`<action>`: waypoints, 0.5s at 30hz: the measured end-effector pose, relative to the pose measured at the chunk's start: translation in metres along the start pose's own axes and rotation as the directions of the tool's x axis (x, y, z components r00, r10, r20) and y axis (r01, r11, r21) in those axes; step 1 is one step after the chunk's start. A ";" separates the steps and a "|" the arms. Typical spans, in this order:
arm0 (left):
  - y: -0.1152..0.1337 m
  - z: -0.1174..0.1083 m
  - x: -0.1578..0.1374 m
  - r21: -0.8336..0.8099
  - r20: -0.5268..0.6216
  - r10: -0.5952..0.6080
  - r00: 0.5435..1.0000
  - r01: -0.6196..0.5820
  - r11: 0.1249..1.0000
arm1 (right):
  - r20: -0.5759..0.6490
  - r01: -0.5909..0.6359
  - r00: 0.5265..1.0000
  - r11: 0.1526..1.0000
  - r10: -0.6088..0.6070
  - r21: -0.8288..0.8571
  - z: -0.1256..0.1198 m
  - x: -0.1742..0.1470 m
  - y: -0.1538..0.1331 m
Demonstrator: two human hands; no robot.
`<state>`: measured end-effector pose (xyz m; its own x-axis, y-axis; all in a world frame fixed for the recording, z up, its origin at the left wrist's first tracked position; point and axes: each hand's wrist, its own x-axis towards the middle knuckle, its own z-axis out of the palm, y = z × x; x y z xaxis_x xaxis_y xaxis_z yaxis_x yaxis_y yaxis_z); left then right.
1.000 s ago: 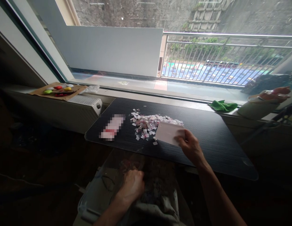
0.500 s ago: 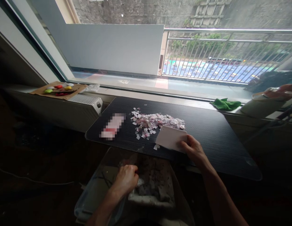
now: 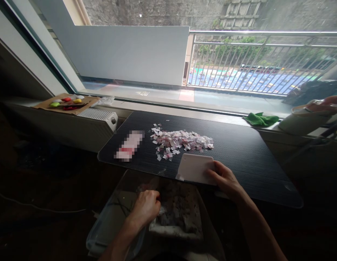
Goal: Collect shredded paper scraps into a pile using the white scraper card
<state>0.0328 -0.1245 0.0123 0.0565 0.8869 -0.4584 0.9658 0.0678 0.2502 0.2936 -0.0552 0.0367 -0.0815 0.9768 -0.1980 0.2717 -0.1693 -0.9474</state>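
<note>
My right hand (image 3: 224, 176) is closed on the right end of a flat white plastic scraper (image 3: 194, 168), with a small hole in one corner. The scraper rests at the front edge of the black table (image 3: 239, 159), with a small pale scrap at its lower left corner. Behind it lies a loose heap of small white and pinkish paper pieces (image 3: 184, 139). Below the table edge, my left hand (image 3: 148, 206) is closed, beside an open bag or box (image 3: 179, 232) with paper pieces inside. What its fingers grip is hidden.
A blurred-out pink and white item (image 3: 129, 146) lies on the table's left. A clear plastic bin (image 3: 93, 235) stands below. Along the window are a radiator (image 3: 100, 119), cardboard (image 3: 43, 103) with colourful objects, a green cloth (image 3: 262, 119) and a pale container (image 3: 298, 119).
My right hand has drawn the scraper from the heap's front towards the near table edge, and a loose scrap has come along with it. My left hand stays in place.
</note>
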 end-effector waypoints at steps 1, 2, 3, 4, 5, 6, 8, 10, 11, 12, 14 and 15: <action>0.000 0.000 0.000 0.000 -0.006 0.002 1.000 -0.002 1.000 | 0.007 -0.002 1.000 1.000 0.002 -0.003 -0.001 -0.001 -0.001; 0.000 0.001 0.000 -0.003 -0.014 0.006 1.000 -0.006 1.000 | 0.010 -0.004 1.000 1.000 0.004 -0.002 -0.003 -0.002 -0.001; 0.000 0.001 0.000 -0.006 -0.022 0.011 1.000 -0.012 1.000 | 0.007 -0.003 1.000 1.000 0.003 0.002 -0.004 -0.003 -0.001; 0.000 0.002 0.000 -0.007 -0.028 0.015 0.999 -0.016 1.000 | -0.005 0.002 1.000 1.000 -0.002 0.009 -0.005 -0.003 -0.001; 0.001 0.002 0.000 -0.004 -0.031 0.016 0.999 -0.016 1.000 | -0.021 0.008 1.000 1.000 -0.008 0.014 -0.005 -0.003 -0.001; 0.001 0.002 0.000 0.001 -0.032 0.014 0.999 -0.014 1.000 | -0.043 0.013 0.999 1.000 -0.012 0.012 -0.006 -0.003 0.000; 0.002 0.001 -0.001 0.016 -0.025 0.006 1.000 -0.005 1.000 | -0.071 0.014 0.997 1.000 -0.015 -0.008 -0.006 -0.003 0.001; 0.002 0.001 -0.001 0.022 -0.014 0.001 1.000 -0.001 1.000 | -0.049 0.010 0.999 0.999 -0.012 -0.033 -0.005 -0.005 0.002; 0.002 0.001 -0.001 0.019 -0.010 0.001 1.000 -0.001 1.000 | -0.029 0.010 1.000 0.999 -0.012 -0.041 -0.005 -0.005 0.003; 0.002 0.002 -0.001 0.014 -0.008 0.001 1.000 -0.001 1.000 | -0.009 0.015 1.000 0.999 -0.015 -0.045 -0.005 -0.006 0.003; 0.001 0.003 0.000 0.004 -0.011 0.001 1.000 -0.001 1.000 | 0.006 0.024 1.000 0.999 -0.024 -0.038 -0.005 -0.007 0.002; 0.001 0.003 0.000 0.002 -0.014 0.001 1.000 -0.001 1.000 | -0.005 0.026 1.000 0.999 -0.026 -0.031 -0.005 -0.007 0.003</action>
<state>0.0344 -0.1262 0.0097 0.0541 0.8931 -0.4466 0.9662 0.0661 0.2493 0.2994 -0.0619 0.0368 -0.0835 0.9816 -0.1720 0.2991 -0.1400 -0.9439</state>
